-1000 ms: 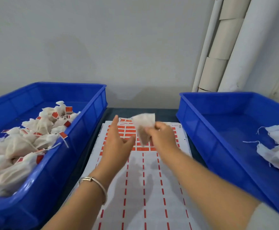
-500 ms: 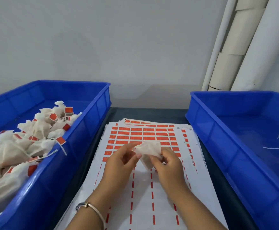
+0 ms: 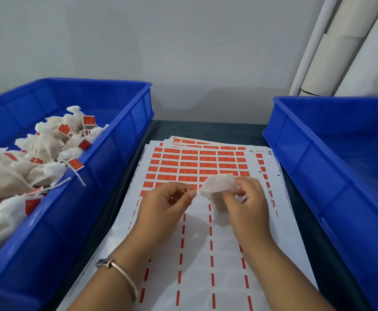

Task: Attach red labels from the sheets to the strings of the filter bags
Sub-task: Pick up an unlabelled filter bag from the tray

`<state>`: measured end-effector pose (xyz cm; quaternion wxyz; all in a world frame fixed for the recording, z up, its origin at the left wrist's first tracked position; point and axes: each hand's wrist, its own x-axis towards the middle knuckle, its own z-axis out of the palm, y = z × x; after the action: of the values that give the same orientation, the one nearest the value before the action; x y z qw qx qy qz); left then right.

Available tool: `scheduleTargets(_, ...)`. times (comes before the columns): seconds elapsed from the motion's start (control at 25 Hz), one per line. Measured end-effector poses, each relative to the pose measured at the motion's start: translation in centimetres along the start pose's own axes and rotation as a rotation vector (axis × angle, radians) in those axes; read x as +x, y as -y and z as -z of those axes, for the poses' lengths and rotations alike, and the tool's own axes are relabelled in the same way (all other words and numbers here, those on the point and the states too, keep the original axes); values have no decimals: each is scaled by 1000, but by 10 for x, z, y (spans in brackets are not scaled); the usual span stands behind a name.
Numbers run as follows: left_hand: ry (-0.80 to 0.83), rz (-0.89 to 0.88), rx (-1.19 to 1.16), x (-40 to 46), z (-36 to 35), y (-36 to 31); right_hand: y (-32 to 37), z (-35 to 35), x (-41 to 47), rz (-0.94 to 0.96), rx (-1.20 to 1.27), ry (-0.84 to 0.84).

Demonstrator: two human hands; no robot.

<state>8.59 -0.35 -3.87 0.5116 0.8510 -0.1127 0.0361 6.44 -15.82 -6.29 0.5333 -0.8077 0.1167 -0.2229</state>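
White filter bag (image 3: 219,184) has come down over the middle of the label sheet (image 3: 197,254); your right hand (image 3: 244,203) holds it, your left hand (image 3: 167,203) now pinches its string, ready for a red label

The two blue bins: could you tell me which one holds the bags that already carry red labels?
The left bin, heaped with labelled bags; the right bin shows none.

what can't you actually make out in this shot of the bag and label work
Head view only:
- Print on the red labels: too small.
- String of the filter bag: hidden in the left hand pinch.
- Bag's lower part: covered by the right hand.
- Right bin: contents cut off by the frame edge.
- Lower bags in the left bin: buried under the pile.
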Motion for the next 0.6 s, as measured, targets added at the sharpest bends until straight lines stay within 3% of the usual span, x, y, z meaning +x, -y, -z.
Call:
scheduleTargets(0.12,51,-73,-15,-5,0,-5,5,1,-6,394,-204,-37)
scheduleTargets(0.2,50,-111,-45,-6,0,-7,5,-5,-9,518,-278,66)
scheduleTargets(0.4,14,-177,-53,-8,1,-7,5,-7,-12,392,-214,195)
scheduleTargets(0.6,-33,-163,-61,-5,4,-5,7,-5,-11,401,-169,149)
